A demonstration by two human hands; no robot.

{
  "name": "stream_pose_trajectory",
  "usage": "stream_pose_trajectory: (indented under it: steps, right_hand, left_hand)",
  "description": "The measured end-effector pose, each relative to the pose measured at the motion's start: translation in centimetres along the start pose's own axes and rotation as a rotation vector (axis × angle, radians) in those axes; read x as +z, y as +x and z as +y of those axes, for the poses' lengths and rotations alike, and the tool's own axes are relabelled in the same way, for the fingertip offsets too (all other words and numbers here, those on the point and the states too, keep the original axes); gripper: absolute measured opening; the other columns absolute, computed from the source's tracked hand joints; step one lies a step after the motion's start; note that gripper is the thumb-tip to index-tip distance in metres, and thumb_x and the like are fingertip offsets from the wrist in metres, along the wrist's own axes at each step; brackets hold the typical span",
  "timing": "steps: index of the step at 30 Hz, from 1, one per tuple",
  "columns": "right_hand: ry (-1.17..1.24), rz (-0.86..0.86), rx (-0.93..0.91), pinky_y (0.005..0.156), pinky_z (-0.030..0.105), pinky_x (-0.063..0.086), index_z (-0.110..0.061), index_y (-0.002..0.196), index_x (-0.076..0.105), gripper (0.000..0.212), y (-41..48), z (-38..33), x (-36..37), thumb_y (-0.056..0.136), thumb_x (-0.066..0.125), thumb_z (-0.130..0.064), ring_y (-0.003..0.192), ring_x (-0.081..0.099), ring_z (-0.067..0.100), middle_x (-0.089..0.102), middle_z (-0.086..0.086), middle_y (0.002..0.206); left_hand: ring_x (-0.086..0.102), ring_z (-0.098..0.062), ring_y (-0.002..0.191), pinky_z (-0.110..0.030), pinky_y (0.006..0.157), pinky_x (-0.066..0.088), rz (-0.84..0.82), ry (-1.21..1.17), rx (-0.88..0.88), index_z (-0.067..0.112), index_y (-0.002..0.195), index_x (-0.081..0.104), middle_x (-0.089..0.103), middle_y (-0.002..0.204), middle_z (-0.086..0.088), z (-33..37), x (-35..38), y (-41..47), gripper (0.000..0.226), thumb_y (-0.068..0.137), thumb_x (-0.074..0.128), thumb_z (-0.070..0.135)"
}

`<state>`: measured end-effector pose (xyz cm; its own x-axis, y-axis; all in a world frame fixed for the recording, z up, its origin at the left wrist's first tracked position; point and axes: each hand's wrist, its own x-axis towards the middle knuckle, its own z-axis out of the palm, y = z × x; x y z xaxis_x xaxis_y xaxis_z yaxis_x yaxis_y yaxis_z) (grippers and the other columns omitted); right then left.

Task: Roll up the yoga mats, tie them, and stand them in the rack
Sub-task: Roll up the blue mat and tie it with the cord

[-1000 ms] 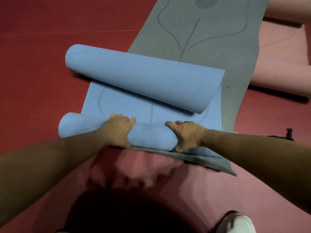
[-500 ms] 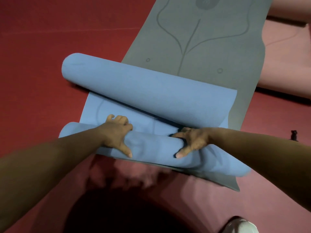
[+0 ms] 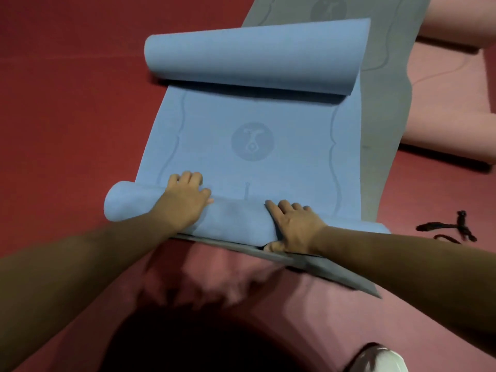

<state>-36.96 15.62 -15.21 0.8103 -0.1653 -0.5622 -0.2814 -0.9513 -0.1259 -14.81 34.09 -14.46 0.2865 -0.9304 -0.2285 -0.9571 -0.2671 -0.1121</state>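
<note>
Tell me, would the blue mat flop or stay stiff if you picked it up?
Probably floppy: the blue mat bends easily into the roll held by the left hand and right hand. Its far end curls by itself, so it may unroll if released.

Far curl (image 3: 252, 55) of the blue mat (image 3: 295, 162) has rolled further off, baring its round logo (image 3: 252, 141)
</note>
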Motion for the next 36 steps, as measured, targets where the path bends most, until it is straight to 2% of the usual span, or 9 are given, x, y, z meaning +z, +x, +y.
stream_pose_trajectory:
  steps: [3, 6, 14, 19, 23, 26, 28, 32, 36]
  right_hand:
    - [0.091, -0.050, 0.001, 0.102, 0.047, 0.042, -0.026, 0.151, 0.013, 0.109, 0.9, 0.8, -1.0, 0.069, 0.064, -0.079, 0.119, 0.050, 0.036, 0.043, 0.008, 0.137]
    - [0.226, -0.093, 0.002, 0.096, 0.045, 0.049, -0.030, 0.143, 0.024, 0.102, 1.6, 1.3, -1.9, 0.064, 0.072, -0.073, 0.111, 0.056, 0.033, 0.052, 0.004, 0.125]
    - [0.213, -0.046, -0.125, 0.086, 0.037, 0.051, -0.031, 0.130, 0.037, 0.076, 1.0, 0.8, -1.1, 0.069, 0.075, -0.058, 0.095, 0.061, 0.028, 0.061, 0.001, 0.108]
    - [0.593, -0.337, -0.080, 0.099, 0.028, 0.046, -0.044, 0.138, 0.042, 0.085, 1.1, 2.3, -1.8, 0.064, 0.086, -0.050, 0.110, 0.058, 0.009, 0.061, -0.019, 0.117]
    - [0.613, -0.445, -0.039, 0.109, 0.030, 0.042, -0.040, 0.142, 0.046, 0.090, 1.8, 2.9, -2.1, 0.063, 0.087, -0.053, 0.122, 0.054, 0.010, 0.056, -0.016, 0.130]
    - [0.238, -0.210, 0.043, 0.117, 0.045, 0.031, -0.042, 0.145, 0.039, 0.097, 2.5, 4.5, -3.5, 0.062, 0.068, -0.081, 0.141, 0.033, 0.028, 0.034, 0.004, 0.150]
    - [0.132, -0.059, 0.075, 0.122, 0.049, 0.015, -0.034, 0.153, 0.027, 0.101, 2.3, 5.5, -4.0, 0.071, 0.060, -0.082, 0.151, 0.009, 0.029, 0.007, 0.008, 0.164]
    - [-0.044, 0.124, 0.224, 0.117, 0.062, -0.009, -0.024, 0.157, -0.012, 0.124, 2.3, 5.4, -4.2, 0.072, 0.055, -0.084, 0.147, -0.026, 0.038, -0.039, 0.019, 0.154]
    - [-0.103, 0.149, 0.180, 0.120, 0.061, 0.002, -0.021, 0.158, 0.002, 0.098, 2.5, 4.3, -4.7, 0.088, 0.061, -0.056, 0.150, -0.004, 0.045, -0.022, 0.025, 0.159]
  left_hand:
    - [0.060, -0.036, 0.093, -0.045, 0.085, 0.047, -0.148, -0.081, 0.068, 0.006, 0.123, 0.061, 0.058, 0.105, -0.018, 1.6, 0.2, -0.8, 0.093, 0.081, 0.027, 0.082]
    - [0.033, -0.031, 0.135, -0.044, 0.113, 0.024, -0.312, 0.072, 0.078, 0.011, 0.156, 0.011, 0.032, 0.144, -0.016, 1.6, 0.1, -1.1, 0.130, 0.060, 0.042, 0.095]
    - [0.052, -0.024, 0.101, -0.040, 0.085, 0.036, -0.134, -0.070, 0.142, 0.026, 0.137, 0.044, 0.060, 0.114, 0.002, 1.1, 1.8, -1.3, 0.113, 0.047, 0.041, 0.095]
    - [0.041, -0.019, 0.110, -0.034, 0.097, 0.038, -0.472, -0.491, -0.035, 0.040, 0.129, 0.036, 0.052, 0.114, 0.004, 0.1, 0.0, -0.2, 0.097, 0.049, 0.075, 0.078]
    - [0.039, -0.023, 0.116, -0.038, 0.100, 0.036, -0.585, -0.471, -0.010, 0.044, 0.121, 0.045, 0.051, 0.115, 0.004, -0.1, -0.1, 1.0, 0.081, 0.054, 0.074, 0.078]
    - [0.030, -0.028, 0.136, -0.045, 0.111, 0.023, -0.381, -0.291, -0.034, 0.041, 0.136, 0.052, 0.041, 0.142, -0.006, -0.2, 0.1, 1.9, 0.099, 0.058, 0.032, 0.099]
    - [0.044, -0.040, 0.128, -0.053, 0.099, 0.037, -0.142, -0.186, -0.012, 0.027, 0.128, 0.064, 0.048, 0.138, -0.021, -0.6, 0.3, 2.5, 0.098, 0.075, 0.013, 0.091]
    - [0.059, -0.035, 0.086, -0.044, 0.069, 0.053, 0.068, -0.135, 0.137, 0.013, 0.112, 0.067, 0.059, 0.099, -0.017, 1.4, 0.4, 1.9, 0.061, 0.088, 0.039, 0.061]
    - [0.059, -0.031, 0.083, -0.043, 0.076, 0.052, -0.054, -0.098, 0.205, 0.002, 0.107, 0.059, 0.061, 0.092, -0.013, 2.3, -1.1, 1.0, 0.089, 0.072, 0.043, 0.082]
